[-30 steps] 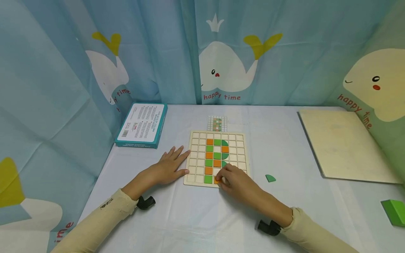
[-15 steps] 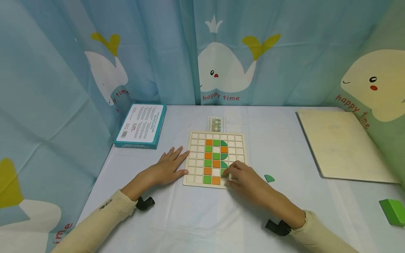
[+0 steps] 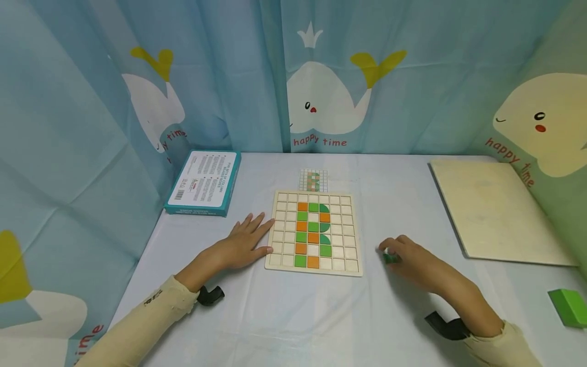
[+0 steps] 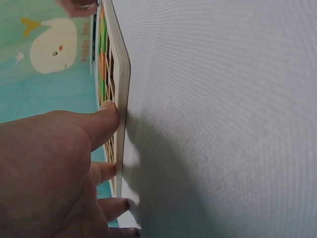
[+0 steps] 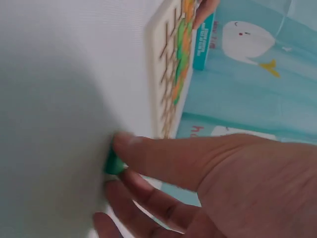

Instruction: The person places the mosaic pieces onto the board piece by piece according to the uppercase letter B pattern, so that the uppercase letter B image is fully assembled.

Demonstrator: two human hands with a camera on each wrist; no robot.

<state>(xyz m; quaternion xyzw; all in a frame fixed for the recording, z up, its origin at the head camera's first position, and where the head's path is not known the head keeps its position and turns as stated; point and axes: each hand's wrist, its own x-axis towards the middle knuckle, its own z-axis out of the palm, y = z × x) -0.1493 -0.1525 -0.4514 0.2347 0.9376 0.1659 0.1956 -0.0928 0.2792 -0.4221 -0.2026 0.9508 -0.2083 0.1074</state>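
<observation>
A wooden grid board [image 3: 284, 261] lies on the table, with orange and green square tiles and dark green quarter-round tiles set in its middle columns. My left hand [image 3: 245, 243] rests flat at the board's left side, fingers spread; in the left wrist view its thumb [image 4: 106, 121] touches the board's edge. To the right of the board, my right hand [image 3: 415, 262] pinches a dark green quarter-round tile [image 3: 390, 258] at the tabletop. The right wrist view has the thumb on this green tile [image 5: 114, 162], with the fingers curled behind it.
A small printed pattern card [image 3: 314, 179] lies just behind the board. Back left is a teal box [image 3: 204, 181]. A large pale wooden panel [image 3: 500, 214] lies on the right, with a green block [image 3: 568, 307] nearer the front. Printed curtains surround the table.
My right hand has left the board, where a green square tile now sits low in the pattern, and moved right to the loose quarter-round tile. The left hand has stayed put.
</observation>
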